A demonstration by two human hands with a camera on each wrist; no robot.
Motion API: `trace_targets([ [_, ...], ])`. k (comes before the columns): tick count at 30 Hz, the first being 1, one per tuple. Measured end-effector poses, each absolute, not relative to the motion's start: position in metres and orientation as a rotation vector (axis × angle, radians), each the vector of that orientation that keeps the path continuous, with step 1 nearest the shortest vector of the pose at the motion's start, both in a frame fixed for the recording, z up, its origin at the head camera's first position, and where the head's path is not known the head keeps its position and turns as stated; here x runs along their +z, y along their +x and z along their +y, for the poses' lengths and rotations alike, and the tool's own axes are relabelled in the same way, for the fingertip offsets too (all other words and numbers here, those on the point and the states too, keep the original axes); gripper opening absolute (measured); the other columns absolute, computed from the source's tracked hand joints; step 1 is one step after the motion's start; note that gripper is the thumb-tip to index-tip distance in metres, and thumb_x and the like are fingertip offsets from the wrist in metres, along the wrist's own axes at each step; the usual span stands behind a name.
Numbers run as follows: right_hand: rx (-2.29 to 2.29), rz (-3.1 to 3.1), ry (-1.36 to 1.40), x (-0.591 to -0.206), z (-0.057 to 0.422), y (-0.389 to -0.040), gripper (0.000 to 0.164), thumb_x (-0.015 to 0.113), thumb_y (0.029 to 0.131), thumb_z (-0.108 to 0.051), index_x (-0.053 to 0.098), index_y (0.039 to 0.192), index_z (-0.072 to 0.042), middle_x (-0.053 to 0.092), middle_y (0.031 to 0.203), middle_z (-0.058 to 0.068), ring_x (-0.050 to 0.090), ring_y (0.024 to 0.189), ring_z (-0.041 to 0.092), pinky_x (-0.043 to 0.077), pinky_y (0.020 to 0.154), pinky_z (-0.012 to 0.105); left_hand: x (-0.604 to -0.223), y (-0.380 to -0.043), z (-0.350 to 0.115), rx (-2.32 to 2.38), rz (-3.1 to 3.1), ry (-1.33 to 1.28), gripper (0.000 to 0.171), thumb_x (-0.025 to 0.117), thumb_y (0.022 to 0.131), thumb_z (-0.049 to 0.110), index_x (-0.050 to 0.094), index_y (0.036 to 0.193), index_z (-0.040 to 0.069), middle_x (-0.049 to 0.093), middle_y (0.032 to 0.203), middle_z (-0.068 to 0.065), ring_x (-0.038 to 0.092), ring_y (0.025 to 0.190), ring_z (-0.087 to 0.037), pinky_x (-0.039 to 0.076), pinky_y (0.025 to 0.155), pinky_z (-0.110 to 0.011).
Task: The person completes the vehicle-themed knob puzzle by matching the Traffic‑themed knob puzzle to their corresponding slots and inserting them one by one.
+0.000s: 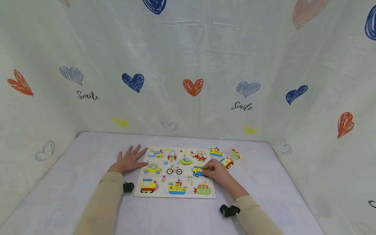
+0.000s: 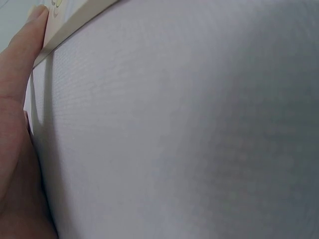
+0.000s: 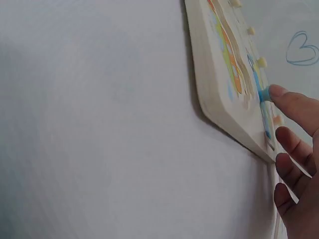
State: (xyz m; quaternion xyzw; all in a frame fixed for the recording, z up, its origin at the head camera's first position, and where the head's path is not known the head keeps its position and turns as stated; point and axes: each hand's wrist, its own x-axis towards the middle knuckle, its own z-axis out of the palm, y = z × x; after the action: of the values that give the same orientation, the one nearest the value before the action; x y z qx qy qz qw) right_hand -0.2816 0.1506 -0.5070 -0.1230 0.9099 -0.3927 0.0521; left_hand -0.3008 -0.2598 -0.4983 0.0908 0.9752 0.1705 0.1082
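Observation:
A wooden peg puzzle board (image 1: 161, 192) with vehicle pictures lies flat on the table. My left hand (image 1: 129, 160) rests at its upper left side with the fingers spread; its thumb (image 2: 30, 37) lies over the board's edge in the left wrist view. Over the right part of the board, my right hand (image 1: 218, 171) pinches the knob (image 3: 264, 94) of the blue and yellow bus piece (image 1: 196, 171), which sits at the bus spot. The other right fingers are bent, hanging off the board's right side. A car piece (image 1: 152, 168) and a bicycle piece (image 1: 174, 169) share that row.
Loose ship (image 1: 216, 152), submarine (image 1: 236, 154) and train (image 1: 227, 162) pieces lie right of the board. Along the board's bottom row are a train picture (image 1: 149, 185), a ship picture (image 1: 177, 187) and a submarine picture (image 1: 202, 188). A heart-printed curtain (image 1: 164, 107) stands behind the table.

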Motion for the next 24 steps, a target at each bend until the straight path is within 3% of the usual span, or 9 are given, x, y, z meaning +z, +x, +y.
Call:
trace_targets([
  [7,-1.272,2.762,-0.276,-0.499,0.173,-0.285,0.013,0.08,0.082,-0.017,0.078,0.094,-0.023,0.059,0.087,-0.003,0.05,0.08,0.02,0.042,0.063,0.029,-0.496,-0.302,-0.258,0.487,2.865,0.267,0.086,0.054,0.089,0.064,0.027,0.155,0.016,0.009,0.16,-0.02,-0.002,0.143,-0.049,-0.006,0.104,-0.074],
  [24,-1.319,2.873,-0.132,-0.504,0.232,-0.292,0.019,0.08,0.081,-0.011,0.077,0.1,-0.008,0.065,0.1,0.005,0.053,0.083,0.019,0.046,0.069,0.029,-0.505,-0.306,-0.26,0.526,2.85,0.245,0.089,0.055,0.087,0.066,0.026,0.155,0.016,0.008,0.161,-0.02,-0.005,0.143,-0.049,-0.01,0.103,-0.073],
])
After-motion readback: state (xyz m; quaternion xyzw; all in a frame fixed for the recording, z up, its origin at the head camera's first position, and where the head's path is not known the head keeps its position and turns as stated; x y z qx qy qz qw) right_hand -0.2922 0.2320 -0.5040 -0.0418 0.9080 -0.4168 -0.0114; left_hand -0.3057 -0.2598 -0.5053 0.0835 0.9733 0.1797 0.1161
